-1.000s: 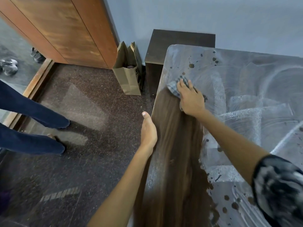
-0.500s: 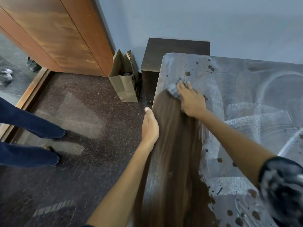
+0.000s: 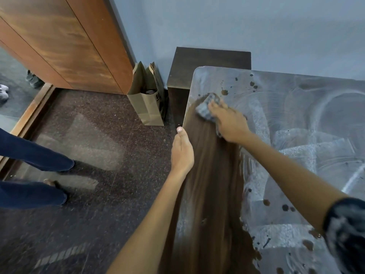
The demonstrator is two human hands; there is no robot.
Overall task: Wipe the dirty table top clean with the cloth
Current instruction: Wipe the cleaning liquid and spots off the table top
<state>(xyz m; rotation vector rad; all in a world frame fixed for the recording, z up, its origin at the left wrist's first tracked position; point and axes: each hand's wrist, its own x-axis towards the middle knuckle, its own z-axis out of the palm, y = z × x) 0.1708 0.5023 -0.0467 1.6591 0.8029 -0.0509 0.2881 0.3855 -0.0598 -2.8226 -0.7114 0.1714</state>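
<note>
We record the cloth (image 3: 207, 106) near the far left corner of the table top (image 3: 316, 119), bunched under the right hand (image 3: 229, 121), whose fingers lie flat and pressed down on it rather than pinching; part of the cloth sticks out ahead of the fingertips. The left hand (image 3: 181, 153) rests on the table's left edge, fingers loosely extended along the rim, holding nothing. We judge the cloth soft, light and limp, likely damp; it should bunch or roll under a push, so we would keep the palm spread over its middle and press down, not grip a corner. A clean dark wood strip (image 3: 209, 184) runs along the left edge from the near side to the cloth; the rest of the top carries a pale grey film with swirl marks and scattered dark spots (image 3: 252, 84). We judge the film smears easily and the surface may be slick where wet. Around the table: a dark cabinet (image 3: 209, 58) stands just beyond the far corner, a brown paper bag (image 3: 146, 101) sits on the floor beside it, and another person's legs (image 3: 33, 175) stand well to the left. Nothing lies on the top to block the strokes; the far corner and edges are where the cloth could slip off.
</note>
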